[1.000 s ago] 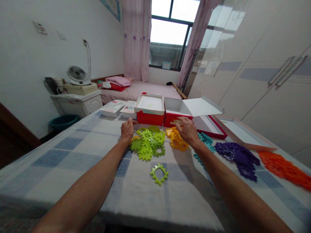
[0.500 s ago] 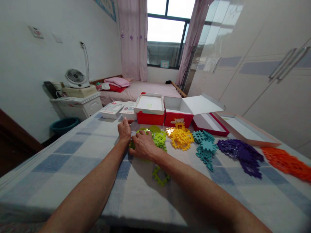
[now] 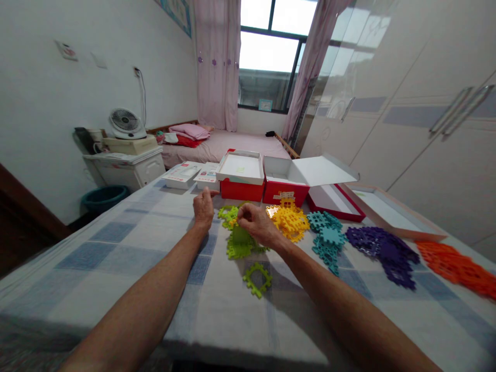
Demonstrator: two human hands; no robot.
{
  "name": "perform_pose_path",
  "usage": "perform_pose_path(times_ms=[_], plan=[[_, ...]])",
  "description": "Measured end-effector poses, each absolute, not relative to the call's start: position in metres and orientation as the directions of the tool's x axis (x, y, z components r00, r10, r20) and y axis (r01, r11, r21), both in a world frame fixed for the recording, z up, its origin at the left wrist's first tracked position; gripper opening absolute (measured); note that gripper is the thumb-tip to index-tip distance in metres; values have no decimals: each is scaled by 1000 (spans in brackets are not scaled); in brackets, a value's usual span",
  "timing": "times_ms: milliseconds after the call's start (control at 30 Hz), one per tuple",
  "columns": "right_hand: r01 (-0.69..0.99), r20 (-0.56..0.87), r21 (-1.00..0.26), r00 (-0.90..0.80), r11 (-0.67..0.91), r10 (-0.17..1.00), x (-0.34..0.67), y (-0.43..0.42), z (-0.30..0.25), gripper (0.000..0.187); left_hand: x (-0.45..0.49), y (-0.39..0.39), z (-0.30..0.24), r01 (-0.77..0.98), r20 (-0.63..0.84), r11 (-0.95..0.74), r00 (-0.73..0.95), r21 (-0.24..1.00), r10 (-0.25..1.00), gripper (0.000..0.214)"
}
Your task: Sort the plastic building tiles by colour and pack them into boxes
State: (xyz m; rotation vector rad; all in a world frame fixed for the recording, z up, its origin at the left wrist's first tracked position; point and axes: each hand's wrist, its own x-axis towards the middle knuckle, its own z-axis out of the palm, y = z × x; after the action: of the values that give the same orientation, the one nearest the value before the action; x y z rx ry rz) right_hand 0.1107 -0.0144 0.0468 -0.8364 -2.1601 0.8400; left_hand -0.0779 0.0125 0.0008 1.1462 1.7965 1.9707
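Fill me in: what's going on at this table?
A person's right hand is at the green pile, fingers pinched; whether they hold a piece is unclear. The left hand is beside that pile. To the right lie a yellow pile, teal pile, purple pile and orange pile; boxes stand behind.

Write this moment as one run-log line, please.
right hand: over green pile, grip unclear; left hand: left of green pile; yellow pile: right of green pile
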Motion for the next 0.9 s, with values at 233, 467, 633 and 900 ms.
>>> perform_pose_path(times_ms=[233, 467, 633, 900], plan=[[322, 394, -763, -456, 561, 798, 133, -5, 48, 12, -67, 5, 6, 500, 488, -203, -546, 842, 681, 56], [449, 462, -716, -270, 535, 845, 194, 31, 69, 18, -54, -7, 17, 619, 544, -210, -417, 757, 728, 48], [650, 532, -574, -166, 498, 830, 236, 28, 73, 25, -38, -15, 28, 782, 671, -344, -124, 520, 731, 37], [618, 495, -545, -307, 566, 813, 281, -101, 30, 18, 24, -69, 61, 648, 408, -745, 643, 160, 647, 16]])
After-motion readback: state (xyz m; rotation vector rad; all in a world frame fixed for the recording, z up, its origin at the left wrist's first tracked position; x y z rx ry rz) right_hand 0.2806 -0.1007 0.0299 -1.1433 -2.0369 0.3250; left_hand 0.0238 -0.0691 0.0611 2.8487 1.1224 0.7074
